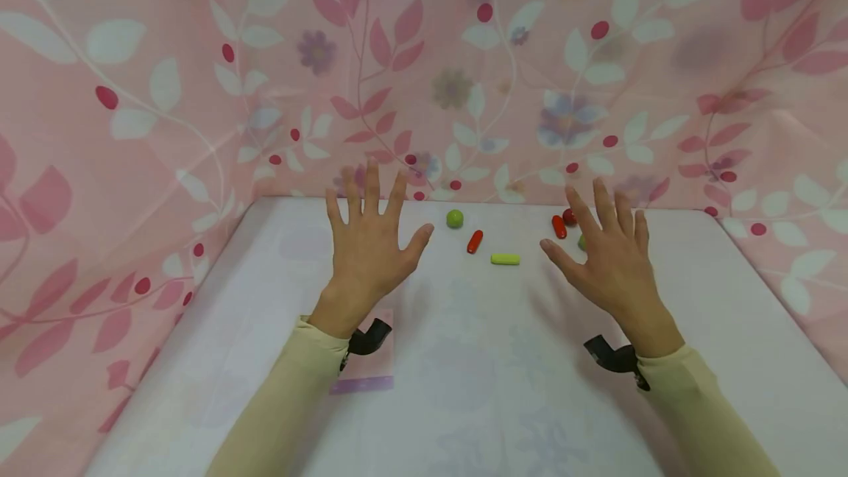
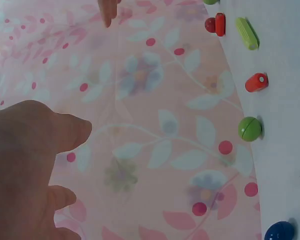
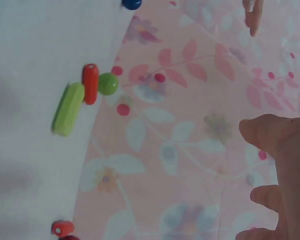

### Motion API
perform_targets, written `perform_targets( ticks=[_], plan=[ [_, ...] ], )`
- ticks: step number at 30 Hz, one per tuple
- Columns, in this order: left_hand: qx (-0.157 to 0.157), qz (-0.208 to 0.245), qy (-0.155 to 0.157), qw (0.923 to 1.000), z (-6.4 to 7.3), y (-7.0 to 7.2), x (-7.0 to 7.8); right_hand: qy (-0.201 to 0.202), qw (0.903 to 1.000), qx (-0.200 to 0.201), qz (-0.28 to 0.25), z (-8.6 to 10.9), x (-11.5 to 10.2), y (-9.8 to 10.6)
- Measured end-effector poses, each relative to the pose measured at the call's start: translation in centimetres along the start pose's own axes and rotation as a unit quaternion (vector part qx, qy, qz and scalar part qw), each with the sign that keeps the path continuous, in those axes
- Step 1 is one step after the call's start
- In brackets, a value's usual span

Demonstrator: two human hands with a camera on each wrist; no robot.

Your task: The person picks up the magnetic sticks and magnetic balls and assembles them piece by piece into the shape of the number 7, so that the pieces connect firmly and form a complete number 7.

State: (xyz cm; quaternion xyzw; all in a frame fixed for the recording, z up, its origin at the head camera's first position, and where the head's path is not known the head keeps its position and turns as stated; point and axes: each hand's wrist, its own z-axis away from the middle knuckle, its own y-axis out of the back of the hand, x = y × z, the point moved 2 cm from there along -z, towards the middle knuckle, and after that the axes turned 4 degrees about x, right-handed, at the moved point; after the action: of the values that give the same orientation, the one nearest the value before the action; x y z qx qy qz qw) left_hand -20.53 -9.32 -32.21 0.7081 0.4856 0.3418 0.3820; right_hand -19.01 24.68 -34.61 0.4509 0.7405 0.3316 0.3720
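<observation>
My left hand (image 1: 367, 249) is raised over the white table with its fingers spread, holding nothing. Likewise my right hand (image 1: 616, 263) has spread fingers and holds nothing. Between them lie a green ball (image 1: 455, 218) with a seam, a short red piece (image 1: 475, 241) and a ridged yellow-green stick (image 1: 506, 259). Nearest the right hand are another red piece (image 1: 559, 227), a dark red ball (image 1: 569, 217) and a green thing (image 1: 582, 242) partly hidden by that hand. A dark blue ball (image 2: 280, 232) shows in both wrist views; the head view does not show it.
A pinkish sheet with a purple strip (image 1: 361, 385) lies on the table (image 1: 457, 418) under the left wrist. Pink floral cloth (image 1: 424, 57) hangs along the table's back and both sides. Black curved mounts (image 1: 369, 338) stick out from both wrists.
</observation>
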Motion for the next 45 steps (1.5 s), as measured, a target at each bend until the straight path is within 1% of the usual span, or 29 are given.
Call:
perform_targets(
  ticks=[2, 3, 6, 8, 11, 13, 15, 17, 20, 23, 26, 29, 32, 39, 42, 45],
  plan=[
    [-0.001, 0.038, -0.008, 0.9992, 0.2, 0.2, 0.3, 0.010, 0.9992, 0.006, -0.038, -0.1, -0.7, 0.2],
    [-0.008, 0.059, -0.011, 0.9982, 0.4, 0.3, 0.4, 0.014, 0.9983, 0.005, -0.056, 0.0, -1.2, 0.3],
    [-0.034, 0.118, -0.013, 0.9923, 1.0, 0.3, 0.6, 0.027, 0.9948, 0.000, -0.098, 0.1, -2.4, 0.5],
    [-0.042, 0.146, -0.017, 0.9882, 1.5, 0.2, 0.6, 0.035, 0.9923, -0.002, -0.119, 0.4, -3.0, 0.5],
    [-0.041, 0.177, -0.027, 0.9831, 2.2, -0.2, 0.5, 0.051, 0.9879, 0.003, -0.146, 0.8, -3.6, 0.2],
    [-0.036, 0.191, -0.033, 0.9804, 2.6, -0.4, 0.4, 0.057, 0.9847, -0.001, -0.164, 1.1, -4.0, 0.0],
    [-0.036, 0.206, -0.032, 0.9774, 2.9, -0.6, 0.2, 0.059, 0.9817, -0.010, -0.181, 1.3, -4.4, -0.2],
    [-0.045, 0.218, -0.024, 0.9747, 3.0, -0.7, -0.1, 0.056, 0.9796, -0.022, -0.192, 1.4, -4.8, -0.4],
    [-0.073, 0.232, 0.000, 0.9700, 2.9, -1.1, -0.8, 0.053, 0.9766, -0.035, -0.205, 1.4, -5.3, -0.7],
    [-0.096, 0.237, 0.027, 0.9663, 2.8, -1.7, -2.0, 0.055, 0.9748, -0.041, -0.212, 1.4, -5.7, -1.2],
    [-0.106, 0.243, 0.053, 0.9628, 2.7, -2.3, -3.4, 0.060, 0.9736, -0.048, -0.215, 1.4, -6.2, -1.8],
    [-0.108, 0.245, 0.072, 0.9609, 2.7, -2.8, -4.6, 0.061, 0.9716, -0.060, -0.221, 1.3, -6.6, -2.4],
    [-0.102, 0.244, 0.079, 0.9612, 2.6, -3.2, -5.5, 0.056, 0.9682, -0.071, -0.234, 1.1, -7.1, -3.2],
    [-0.087, 0.250, 0.079, 0.9612, 2.1, -4.3, -6.9, 0.042, 0.9577, -0.105, -0.264, 0.1, -8.8, -5.0],
    [-0.087, 0.246, 0.082, 0.9620, 1.9, -5.0, -7.4, 0.038, 0.9547, -0.109, -0.274, -0.2, -9.2, -5.3],
    [-0.090, 0.241, 0.089, 0.9623, 1.7, -5.7, -7.9, 0.031, 0.9545, -0.109, -0.276, -0.3, -9.2, -5.6]
  ],
)
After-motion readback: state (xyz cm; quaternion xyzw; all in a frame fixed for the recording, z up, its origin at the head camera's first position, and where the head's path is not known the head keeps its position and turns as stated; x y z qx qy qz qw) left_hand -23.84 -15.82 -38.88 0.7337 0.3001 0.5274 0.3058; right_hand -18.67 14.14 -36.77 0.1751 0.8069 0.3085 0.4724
